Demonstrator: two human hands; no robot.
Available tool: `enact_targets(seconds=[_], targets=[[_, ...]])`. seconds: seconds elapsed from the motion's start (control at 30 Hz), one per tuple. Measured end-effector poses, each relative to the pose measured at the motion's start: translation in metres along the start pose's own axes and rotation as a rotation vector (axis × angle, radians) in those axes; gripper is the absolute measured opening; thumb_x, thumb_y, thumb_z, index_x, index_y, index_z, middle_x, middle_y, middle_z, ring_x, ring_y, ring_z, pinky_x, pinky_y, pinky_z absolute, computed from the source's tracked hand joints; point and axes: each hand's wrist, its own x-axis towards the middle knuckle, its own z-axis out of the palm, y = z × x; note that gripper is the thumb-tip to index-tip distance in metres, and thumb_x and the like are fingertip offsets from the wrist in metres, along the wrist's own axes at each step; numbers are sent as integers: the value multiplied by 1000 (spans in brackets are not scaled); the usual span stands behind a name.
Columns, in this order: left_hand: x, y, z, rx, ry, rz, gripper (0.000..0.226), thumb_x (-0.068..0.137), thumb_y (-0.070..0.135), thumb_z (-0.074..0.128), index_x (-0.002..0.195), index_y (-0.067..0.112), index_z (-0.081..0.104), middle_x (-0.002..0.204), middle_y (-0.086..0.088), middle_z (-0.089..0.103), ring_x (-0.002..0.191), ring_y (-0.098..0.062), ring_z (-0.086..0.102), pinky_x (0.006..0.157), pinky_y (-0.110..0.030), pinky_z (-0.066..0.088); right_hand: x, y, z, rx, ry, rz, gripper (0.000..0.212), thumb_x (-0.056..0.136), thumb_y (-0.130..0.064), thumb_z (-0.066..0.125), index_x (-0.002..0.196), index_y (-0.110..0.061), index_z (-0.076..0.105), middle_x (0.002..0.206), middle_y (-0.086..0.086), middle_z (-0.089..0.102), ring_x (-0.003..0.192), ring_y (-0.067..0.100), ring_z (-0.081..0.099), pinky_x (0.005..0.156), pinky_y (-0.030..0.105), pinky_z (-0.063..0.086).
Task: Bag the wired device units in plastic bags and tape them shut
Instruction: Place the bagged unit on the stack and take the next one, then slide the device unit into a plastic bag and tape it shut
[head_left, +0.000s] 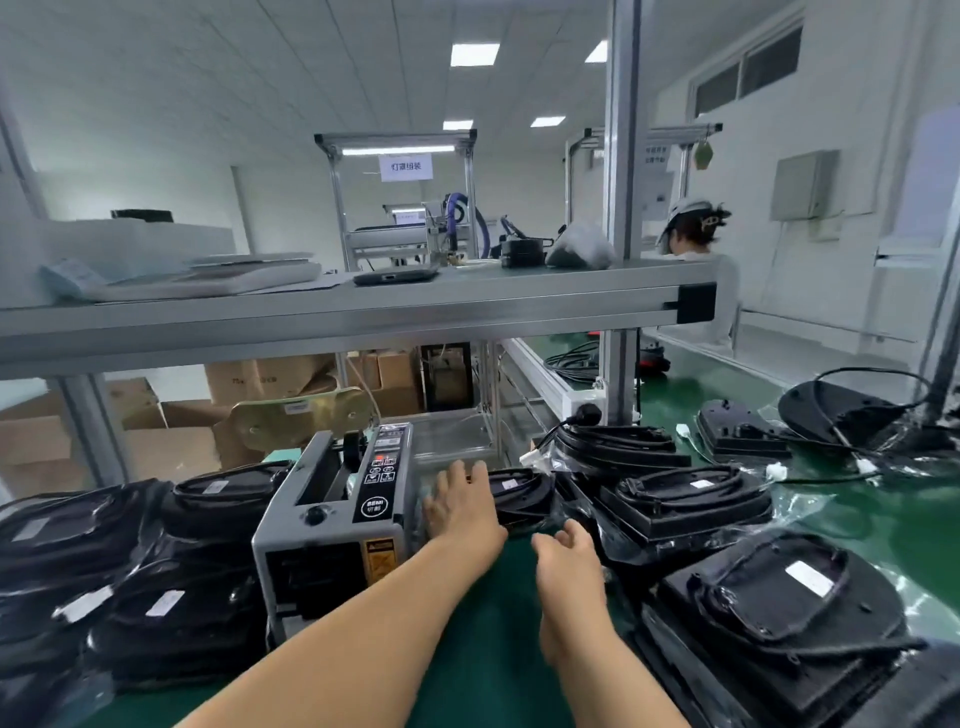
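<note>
The wired unit (522, 493), seemingly bagged, lies dead ahead on the green bench (488, 623), just right of the tape dispenser (332, 525), its long side running across my view. My left hand (462, 506) rests flat on its left end, grip spread. My right hand (569, 553) hovers at the near edge, grip loosely spread and holding nothing, so I judge the left nearer.

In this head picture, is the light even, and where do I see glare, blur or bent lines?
Head view: light is even and bright from the ceiling panels, with soft shadows only; white glare sits on the plastic of the bagged units at left; the wide lens bows the shelf rail; the picture edges are soft; the left hand and right hand look slightly soft.
</note>
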Motion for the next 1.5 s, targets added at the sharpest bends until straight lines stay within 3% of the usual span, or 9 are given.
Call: enact_targets(seconds=[0.1,0.33,0.4,0.57,0.83,0.97,1.13,1.3,1.5], targets=[[22,-1,13,50,-111,-104,109,79,27,82,157,27,7,166,-11,-2,152,-35,5,120,-48,14,19,5,8,56,61,61,58,97,-11,51,152,-19,33,139,4,48,80,8,47,73,31,38],[58,9,25,55,-254,-139,140,63,50,89,157,28,-14,164,-9,-19,151,-38,-14,119,-58,-2,31,24,16,95,118,112,57,96,-7,50,150,-17,37,147,5,47,123,22,48,94,32,36],[63,7,29,69,-293,-136,139,63,58,86,157,27,-11,166,-6,-12,151,-38,-13,118,-59,-2,34,27,15,92,127,104,55,96,-7,51,149,-17,39,146,5,48,126,23,48,94,31,37],[56,1,27,184,-282,-56,109,61,68,81,147,25,30,150,-1,34,143,-34,20,114,-56,15,40,36,8,88,146,120,53,95,-6,51,147,-16,42,144,6,51,126,26,53,110,46,42],[-27,17,26,300,-185,16,102,74,74,61,147,8,32,139,-12,36,134,-32,28,110,-68,17,5,30,-3,125,176,172,62,88,-8,59,145,-4,37,135,19,56,119,37,56,102,48,47],[-84,9,18,164,-129,37,96,73,75,58,140,10,36,132,-7,36,129,-26,31,99,-53,40,-27,30,-18,179,151,228,73,84,-15,75,143,5,38,128,25,58,116,39,59,101,52,48],[-147,2,-9,100,-164,46,98,64,75,64,135,11,42,126,-3,35,125,-23,32,93,-44,47,-65,31,-40,183,111,256,67,82,-14,80,138,4,48,132,20,60,122,34,55,99,43,46],[-198,-19,-40,4,-181,25,88,61,75,62,126,17,49,116,1,34,121,-21,33,92,-37,44,-109,26,-57,257,-48,294,44,78,-16,81,114,4,66,94,20,74,74,27,68,56,30,47],[-265,-47,-51,-141,-55,50,89,47,85,46,117,31,42,104,13,27,105,-9,25,77,-25,38,-165,10,-64,297,-351,319,54,63,-31,82,104,2,76,106,26,73,96,41,72,87,47,56]])
